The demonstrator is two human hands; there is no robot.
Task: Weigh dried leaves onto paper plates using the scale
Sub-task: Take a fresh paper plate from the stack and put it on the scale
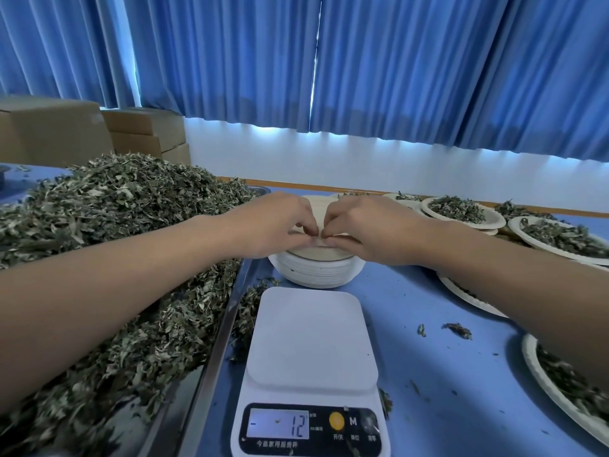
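A white digital scale (311, 338) stands in front of me with a bare platform; its display reads -12. Just behind it is a stack of upside-down paper plates (316, 270). My left hand (276, 225) and my right hand (365, 230) meet over the stack, fingertips of both pinching the edge of the top plate (318, 211). A big heap of dried leaves (108, 258) fills a metal tray (214, 354) on the left.
Several paper plates with leaves sit on the right: one at the back (461, 211), one beside it (557, 239), one near my right forearm (557, 384). Loose leaf bits (458, 329) lie on the blue tabletop. Cardboard boxes (99, 130) stand at the back left.
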